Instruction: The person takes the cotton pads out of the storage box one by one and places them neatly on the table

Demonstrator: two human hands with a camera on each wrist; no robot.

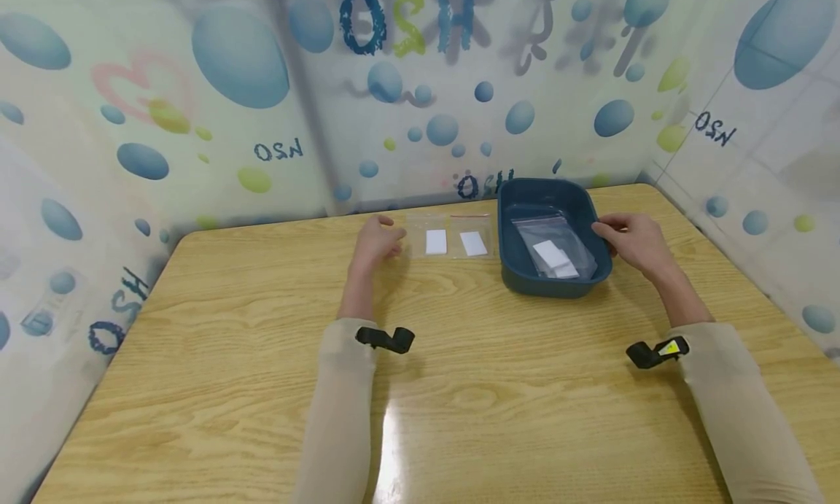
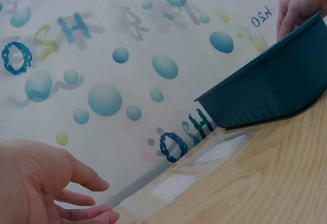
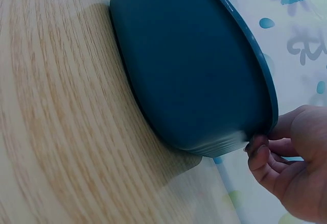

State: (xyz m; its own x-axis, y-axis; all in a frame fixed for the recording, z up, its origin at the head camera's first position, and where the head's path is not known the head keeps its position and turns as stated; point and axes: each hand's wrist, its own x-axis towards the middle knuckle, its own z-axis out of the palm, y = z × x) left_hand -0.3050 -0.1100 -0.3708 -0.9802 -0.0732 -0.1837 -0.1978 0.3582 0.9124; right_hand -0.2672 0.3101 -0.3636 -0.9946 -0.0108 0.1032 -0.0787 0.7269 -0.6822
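Note:
My right hand (image 1: 633, 243) pinches the right rim of a dark blue plastic basin (image 1: 547, 288), thumb on the inside and fingers curled beneath the lip in the right wrist view. Clear zip bags (image 1: 528, 230) holding white cards (image 1: 553, 254) lie inside the basin. Left of it, two more clear bags lie flat side by side on the table, with a white card (image 1: 436, 241) in one and a second white card (image 1: 474, 243) in the other. My left hand (image 2: 46, 183) is beside the left bag, fingers relaxed and apart, holding nothing.
The wooden table (image 1: 223, 358) meets a wall sheet (image 1: 433, 81) with blue and green bubbles along its back edge. The basin stands near that back edge. Black wrist cameras (image 1: 387, 339) sit on both sleeves.

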